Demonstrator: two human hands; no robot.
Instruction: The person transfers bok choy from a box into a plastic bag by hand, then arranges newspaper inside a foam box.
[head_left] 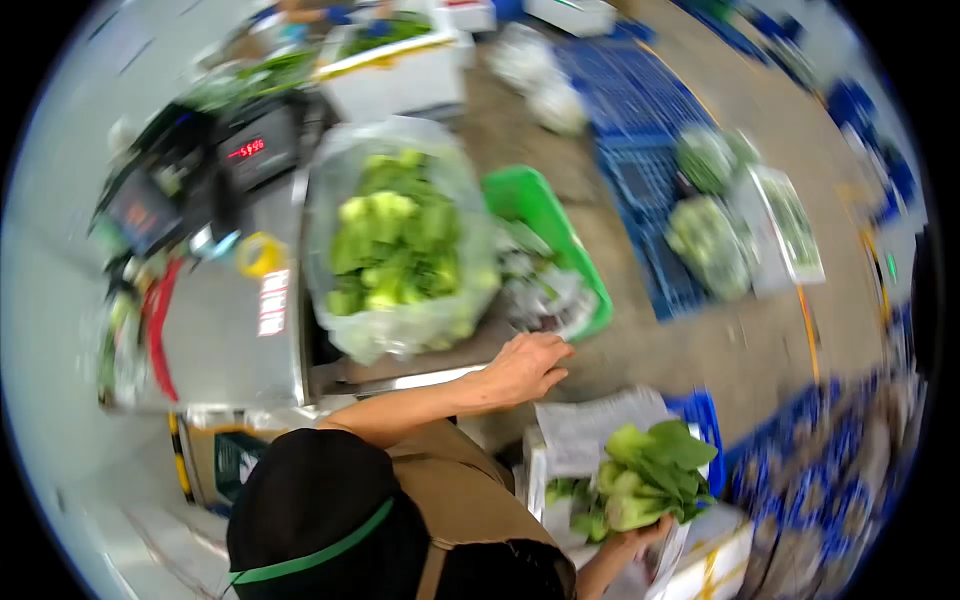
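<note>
The floor point(700, 345) carries a blue pallet point(635, 95) (green basket point(592, 278) by left hand point(523, 368)).

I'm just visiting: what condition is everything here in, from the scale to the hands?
Scale display: lit, red digits showing.
Clear bag: open, filled with green vegetables.
White foam box: open, greens inside.
Green basket: open, partly filled; contents blurred.
Blue pallet: flat on the floor.
Leafy bunch: held, leaves spread.
Right hand: gripping the leafy bunch.
Left hand: fingers bent, nothing visible in it.
</note>
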